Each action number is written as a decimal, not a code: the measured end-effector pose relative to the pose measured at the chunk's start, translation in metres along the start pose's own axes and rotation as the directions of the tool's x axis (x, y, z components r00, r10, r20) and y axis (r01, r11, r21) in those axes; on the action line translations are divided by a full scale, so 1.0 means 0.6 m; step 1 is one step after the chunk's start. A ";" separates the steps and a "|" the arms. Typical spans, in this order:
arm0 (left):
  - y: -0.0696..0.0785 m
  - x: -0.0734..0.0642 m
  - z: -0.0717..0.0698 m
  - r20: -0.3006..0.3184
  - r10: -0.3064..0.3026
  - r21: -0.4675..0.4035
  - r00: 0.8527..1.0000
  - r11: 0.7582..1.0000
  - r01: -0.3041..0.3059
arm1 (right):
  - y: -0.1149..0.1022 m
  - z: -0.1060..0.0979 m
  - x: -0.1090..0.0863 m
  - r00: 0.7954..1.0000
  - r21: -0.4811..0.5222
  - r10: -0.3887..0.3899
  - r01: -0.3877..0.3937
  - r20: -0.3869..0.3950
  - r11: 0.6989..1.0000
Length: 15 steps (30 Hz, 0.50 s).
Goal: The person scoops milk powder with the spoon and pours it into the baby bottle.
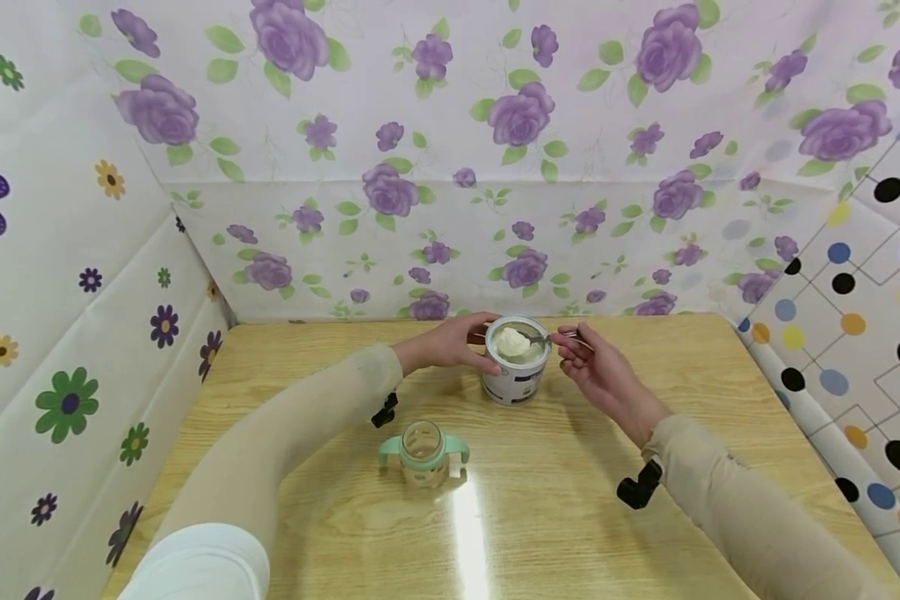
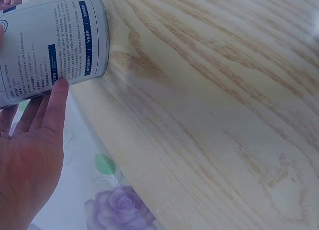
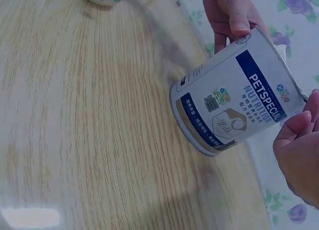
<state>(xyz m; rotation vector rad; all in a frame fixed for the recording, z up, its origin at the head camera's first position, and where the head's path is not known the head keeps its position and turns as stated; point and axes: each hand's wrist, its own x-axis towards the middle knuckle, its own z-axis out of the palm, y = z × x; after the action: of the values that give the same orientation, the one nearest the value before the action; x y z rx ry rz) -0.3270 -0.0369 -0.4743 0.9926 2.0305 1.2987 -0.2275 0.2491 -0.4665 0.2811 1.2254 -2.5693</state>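
A white and blue milk powder can (image 1: 512,387) stands upright near the back edge of the table, its top uncovered. My left hand (image 1: 453,340) holds it from the left, thumb at the near side and fingers round the far side. Between the thumb and fingers of my right hand (image 1: 596,367) is the handle of a metal spoon (image 1: 536,338), which reaches over the rim into the can. Pale cream powder (image 1: 512,342) is heaped at the spoon's end. The right wrist view shows the can's printed front and the right hand (image 3: 301,150) at its rim.
A clear baby bottle (image 1: 424,468) with two mint green handles stands uncapped on the wooden table (image 1: 540,517), nearer to me and left of the can. Flower-printed sheeting (image 1: 390,242) rises right behind the table's back edge, with patterned sheets at both sides.
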 end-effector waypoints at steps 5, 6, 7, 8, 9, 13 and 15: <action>-0.002 0.001 0.000 0.002 -0.002 -0.008 1.000 1.000 0.002 | 0.002 0.003 0.003 1.000 0.024 -0.014 0.014 -0.011 1.000; -0.003 0.000 0.000 -0.001 -0.005 -0.006 1.000 1.000 0.005 | 0.002 0.003 0.003 1.000 0.031 -0.022 0.022 -0.006 0.999; -0.003 0.000 0.000 -0.003 -0.007 -0.001 1.000 1.000 0.007 | 0.002 0.003 0.003 0.999 0.038 -0.032 0.032 -0.001 0.999; -0.003 -0.001 0.000 -0.006 -0.009 0.005 1.000 1.000 0.009 | 0.002 0.004 0.003 0.999 0.039 -0.043 0.043 0.000 0.998; -0.003 -0.002 0.000 -0.008 -0.012 0.008 1.000 1.000 0.012 | 0.002 0.003 0.003 0.999 0.043 -0.050 0.050 -0.002 0.998; -0.003 -0.003 0.001 -0.011 -0.011 0.010 1.000 1.000 0.011 | 0.003 0.001 0.002 0.999 0.069 -0.037 0.038 -0.017 0.997; -0.002 -0.003 0.000 -0.012 -0.008 0.008 1.000 1.000 0.008 | 0.004 0.002 0.003 0.999 0.075 -0.037 0.039 -0.031 0.996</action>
<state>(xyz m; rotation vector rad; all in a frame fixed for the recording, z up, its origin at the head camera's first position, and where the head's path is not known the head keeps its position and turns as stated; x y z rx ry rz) -0.3262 -0.0386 -0.4756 0.9811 2.0477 1.2960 -0.2282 0.2466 -0.4680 0.3150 1.1555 -2.6575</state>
